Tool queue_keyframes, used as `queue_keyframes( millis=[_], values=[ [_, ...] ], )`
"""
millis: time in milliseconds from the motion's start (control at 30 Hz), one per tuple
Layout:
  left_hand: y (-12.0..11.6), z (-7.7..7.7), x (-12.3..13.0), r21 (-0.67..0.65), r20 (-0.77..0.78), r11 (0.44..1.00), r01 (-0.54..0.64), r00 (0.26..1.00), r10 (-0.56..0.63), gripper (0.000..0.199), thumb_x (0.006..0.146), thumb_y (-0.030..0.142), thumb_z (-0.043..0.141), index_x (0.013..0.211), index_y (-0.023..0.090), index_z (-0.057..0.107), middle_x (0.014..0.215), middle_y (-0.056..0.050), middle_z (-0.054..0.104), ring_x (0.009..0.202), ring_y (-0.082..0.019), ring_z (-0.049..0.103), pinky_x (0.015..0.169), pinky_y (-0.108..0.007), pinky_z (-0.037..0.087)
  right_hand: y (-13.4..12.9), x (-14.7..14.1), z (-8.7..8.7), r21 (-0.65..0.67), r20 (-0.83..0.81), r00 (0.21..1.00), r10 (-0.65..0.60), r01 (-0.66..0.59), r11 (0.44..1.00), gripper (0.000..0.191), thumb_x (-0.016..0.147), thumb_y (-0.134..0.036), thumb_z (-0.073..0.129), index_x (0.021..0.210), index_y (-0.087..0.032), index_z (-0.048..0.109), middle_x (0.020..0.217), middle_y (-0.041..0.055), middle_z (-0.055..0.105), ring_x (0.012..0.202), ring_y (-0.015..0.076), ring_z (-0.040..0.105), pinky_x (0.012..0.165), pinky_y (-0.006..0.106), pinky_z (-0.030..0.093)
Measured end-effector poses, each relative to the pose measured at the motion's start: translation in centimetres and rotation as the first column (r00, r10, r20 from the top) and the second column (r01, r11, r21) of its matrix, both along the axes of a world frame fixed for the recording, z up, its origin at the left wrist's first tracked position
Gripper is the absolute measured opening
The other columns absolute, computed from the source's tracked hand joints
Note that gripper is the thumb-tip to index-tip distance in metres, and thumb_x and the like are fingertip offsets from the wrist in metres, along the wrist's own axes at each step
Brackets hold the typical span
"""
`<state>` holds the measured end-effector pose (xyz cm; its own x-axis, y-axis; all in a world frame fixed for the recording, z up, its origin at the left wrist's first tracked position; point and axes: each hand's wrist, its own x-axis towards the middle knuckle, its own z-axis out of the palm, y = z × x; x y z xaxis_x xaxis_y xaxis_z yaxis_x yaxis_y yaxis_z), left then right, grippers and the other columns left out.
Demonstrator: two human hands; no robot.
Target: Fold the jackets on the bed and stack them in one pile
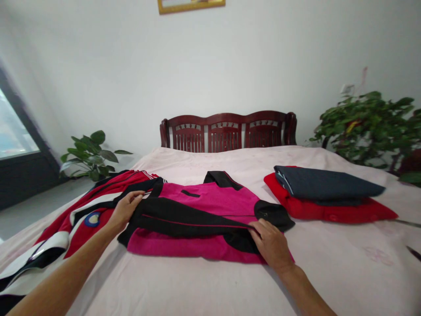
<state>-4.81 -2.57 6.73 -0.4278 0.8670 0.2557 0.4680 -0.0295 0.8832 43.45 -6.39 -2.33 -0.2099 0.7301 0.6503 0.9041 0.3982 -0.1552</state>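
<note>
A pink and black long-sleeved top (213, 197) lies spread sideways across the bed. Its near black sleeve (184, 217), with a thin pink stripe, lies folded over the body of the garment. The far sleeve (222, 177) is bent at the back edge. My left hand (126, 210) pinches the left end of the near sleeve, fingertips partly hidden by the cloth. At the shoulder end, my right hand (271, 243) has its fingers closed on the sleeve's edge, thumb underneath.
Left of the top lies a heap of red, white and navy clothing (105, 197), close against it. To the right, a folded dark blue garment (329, 184) rests on a folded red one (345, 213). A pink sheet (184, 285) covers the bed, with a wooden headboard (226, 131) beyond.
</note>
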Motion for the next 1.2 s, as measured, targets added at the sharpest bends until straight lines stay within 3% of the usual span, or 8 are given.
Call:
queue_keyframes(
  millis=[100,233,367,533,667,833,1000,1200],
  values=[
    [0.7,-0.1,-0.5,-0.041,-0.086,0.998,0.052,0.995,-0.056,0.055,0.069,0.055,0.065,0.109,0.017,0.067,0.076,-0.001,0.068,0.066,-0.018,0.064,0.056,-0.026,0.049,0.3,0.4,-0.5,-0.017,-0.08,0.997,-0.009,0.008,1.0,0.018,0.095,-0.028,0.049,0.098,-0.024,0.067,0.09,0.004,0.068,0.086,0.0199,0.066,0.075,0.03,0.048],
    [0.1,-2.8,-1.7,-0.223,-0.384,0.958,0.182,0.887,-0.257,0.044,0.067,0.047,0.067,0.102,0.019,0.069,0.095,-0.006,0.073,0.091,-0.025,0.068,0.079,-0.033,0.053,0.3,0.8,-1.0,-0.061,-0.118,0.992,0.048,-0.056,0.997,0.018,0.094,-0.028,0.049,0.098,-0.025,0.067,0.09,0.0028,0.069,0.087,0.0187,0.068,0.073,0.028,0.05],
    [-2.3,-4.6,-1.6,-0.213,-0.697,0.976,-0.034,0.706,-0.128,0.056,0.079,0.047,0.06,0.129,0.021,0.059,0.124,-0.012,0.065,0.114,-0.031,0.062,0.095,-0.04,0.048,0.2,0.6,-1.1,-0.048,-0.127,0.99,0.058,-0.064,0.997,0.02,0.093,-0.026,0.048,0.098,-0.024,0.067,0.092,0.0033,0.069,0.088,0.0188,0.068,0.076,0.029,0.051],
    [-4.2,-4.2,0.2,-0.221,-0.804,0.965,-0.14,0.586,-0.099,0.06,0.086,0.047,0.054,0.141,0.024,0.047,0.128,-0.013,0.058,0.109,-0.033,0.063,0.085,-0.041,0.05,0.1,0.3,-1.0,-0.009,-0.141,0.986,0.091,-0.094,0.996,0.022,0.094,-0.027,0.047,0.104,-0.022,0.067,0.095,0.0044,0.07,0.092,0.0195,0.068,0.082,0.031,0.052],
    [-4.0,-4.2,0.7,-0.196,-0.788,0.966,-0.17,0.613,-0.052,0.065,0.087,0.044,0.053,0.147,0.026,0.037,0.13,-0.016,0.054,0.111,-0.036,0.063,0.077,-0.041,0.05,0.1,0.2,-0.8,0.0,-0.151,0.983,0.102,-0.103,0.995,0.025,0.096,-0.027,0.046,0.111,-0.022,0.066,0.1,0.0055,0.07,0.096,0.0205,0.068,0.087,0.034,0.052],
    [-4.6,-3.9,0.7,-0.14,-0.721,0.974,-0.18,0.693,0.025,0.066,0.087,0.045,0.054,0.148,0.024,0.036,0.127,-0.015,0.06,0.115,-0.033,0.062,0.086,-0.04,0.05,-0.1,0.1,-0.6,0.018,-0.12,0.987,0.105,-0.103,0.995,0.031,0.095,-0.025,0.048,0.122,-0.024,0.063,0.108,0.0073,0.069,0.103,0.0224,0.066,0.092,0.037,0.052],
    [-5.3,-3.7,1.2,-0.1,-0.618,0.978,-0.183,0.782,0.083,0.078,0.086,0.042,0.056,0.154,0.019,0.027,0.113,-0.012,0.066,0.102,-0.029,0.066,0.084,-0.038,0.05,-0.3,-0.8,-0.3,0.023,-0.045,0.99,0.137,-0.136,0.99,0.036,0.093,-0.025,0.054,0.129,-0.025,0.06,0.115,0.0083,0.067,0.107,0.0241,0.062,0.096,0.041,0.048],
    [-2.5,-2.9,-0.2,-0.124,-0.329,0.983,-0.132,0.94,0.084,0.08,0.074,0.032,0.071,0.148,0.02,0.041,0.09,-0.005,0.071,0.077,-0.023,0.069,0.07,-0.032,0.051,0.2,-2.0,-0.7,-0.029,-0.114,0.981,0.159,-0.163,0.986,0.018,0.094,-0.03,0.054,0.101,-0.024,0.069,0.092,0.0051,0.068,0.091,0.0222,0.063,0.084,0.037,0.05]
  ],
)
